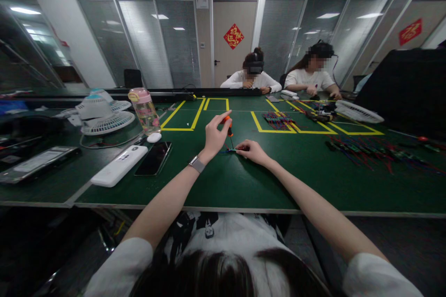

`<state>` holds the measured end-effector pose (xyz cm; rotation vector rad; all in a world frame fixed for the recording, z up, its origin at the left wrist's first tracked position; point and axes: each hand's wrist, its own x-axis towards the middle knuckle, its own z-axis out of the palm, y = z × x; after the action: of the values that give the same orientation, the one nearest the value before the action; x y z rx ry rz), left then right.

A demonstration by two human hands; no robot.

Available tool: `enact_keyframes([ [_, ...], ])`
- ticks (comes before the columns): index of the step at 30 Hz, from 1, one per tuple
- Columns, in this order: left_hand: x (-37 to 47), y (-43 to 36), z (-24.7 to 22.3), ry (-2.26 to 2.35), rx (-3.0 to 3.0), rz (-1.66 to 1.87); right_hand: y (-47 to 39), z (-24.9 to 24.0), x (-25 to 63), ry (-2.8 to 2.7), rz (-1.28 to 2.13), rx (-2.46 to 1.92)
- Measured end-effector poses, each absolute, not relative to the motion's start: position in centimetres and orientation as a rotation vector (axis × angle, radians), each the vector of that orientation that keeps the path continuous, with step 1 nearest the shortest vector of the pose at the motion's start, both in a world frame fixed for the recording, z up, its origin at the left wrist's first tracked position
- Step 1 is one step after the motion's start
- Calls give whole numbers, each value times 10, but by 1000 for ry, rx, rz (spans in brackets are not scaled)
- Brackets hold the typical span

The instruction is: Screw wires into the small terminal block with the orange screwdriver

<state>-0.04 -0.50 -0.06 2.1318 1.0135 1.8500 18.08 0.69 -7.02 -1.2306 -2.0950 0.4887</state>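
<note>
My left hand (217, 132) is closed around the orange-and-black handle of a screwdriver (228, 126). The screwdriver stands nearly upright, its thin shaft pointing down at a small green circuit board (231, 150) on the table. Whether the tip touches the board is too small to tell. My right hand (251, 151) rests on the table, its thumb and fingers pinching the right end of that board. Short, thin wires seem to stick out on the board's left side.
Wired boards lie in a small bundle (278, 120) and a larger heap (372, 148) to the right. On the left are a phone (153, 158), white power bank (119, 166), pink-lidded bottle (144, 111) and white fan (104, 113). Two people sit across the green table (209, 190).
</note>
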Motion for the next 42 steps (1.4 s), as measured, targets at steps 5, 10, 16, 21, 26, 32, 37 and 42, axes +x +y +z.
enact_keyframes([
  [5, -2, -1, -2, 1149, 2145, 1867, 6, -70, 180, -2088, 485, -1230],
  [10, -1, -2, -1, 1040, 2116, 1850, 6, -70, 181, -2089, 479, -1214],
  [16, -1, -5, -1, 1123, 2107, 1927, 8, -73, 181, -2080, 490, -1212],
  [21, -2, -2, -1, 1098, 2064, 1891, 8, -73, 182, -2081, 491, -1213],
  [26, -1, -3, -1, 1074, 2061, 1908, 8, -72, 182, -2088, 482, -1228],
  [32, -2, -2, 0, 1107, 2081, 1888, 9, -73, 182, -2087, 504, -1220],
  [37, -1, -2, -1, 1000, 2101, 1831, 8, -72, 182, -2081, 512, -1220],
  [42, 0, -5, 0, 1118, 2163, 1890, 7, -70, 181, -2089, 501, -1238],
])
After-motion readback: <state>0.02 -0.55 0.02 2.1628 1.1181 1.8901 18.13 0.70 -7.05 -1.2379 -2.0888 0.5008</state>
